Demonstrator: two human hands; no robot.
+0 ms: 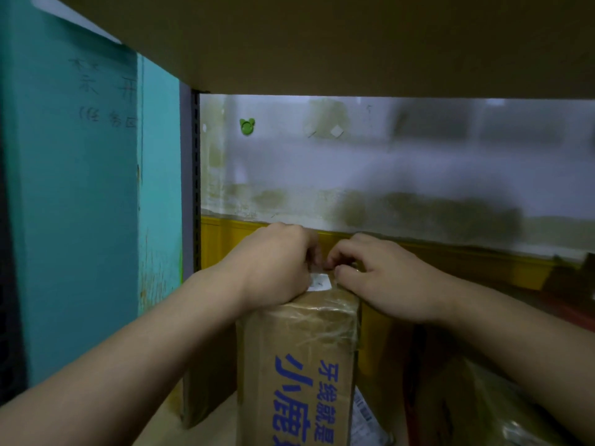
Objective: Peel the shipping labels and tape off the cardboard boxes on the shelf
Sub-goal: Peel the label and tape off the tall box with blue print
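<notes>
A tall cardboard box [299, 365] with blue printed characters stands on end on the shelf, its upper part wrapped in clear tape [322, 312]. A white shipping label [318, 282] lies on its top face. My left hand [277, 265] rests on the top left of the box, its fingers curled and pinching at the label's far edge. My right hand [380, 278] sits on the top right, fingertips curled and pinching at the same spot. Both hands hide most of the top face.
A teal box [80, 204] with handwriting fills the left. A dark slotted shelf post [194, 175] stands beside it. The shelf board [322, 43] above hangs low. Yellow bins [225, 239] sit behind; another taped box [476, 400] and a loose barcode label [365, 416] lie at lower right.
</notes>
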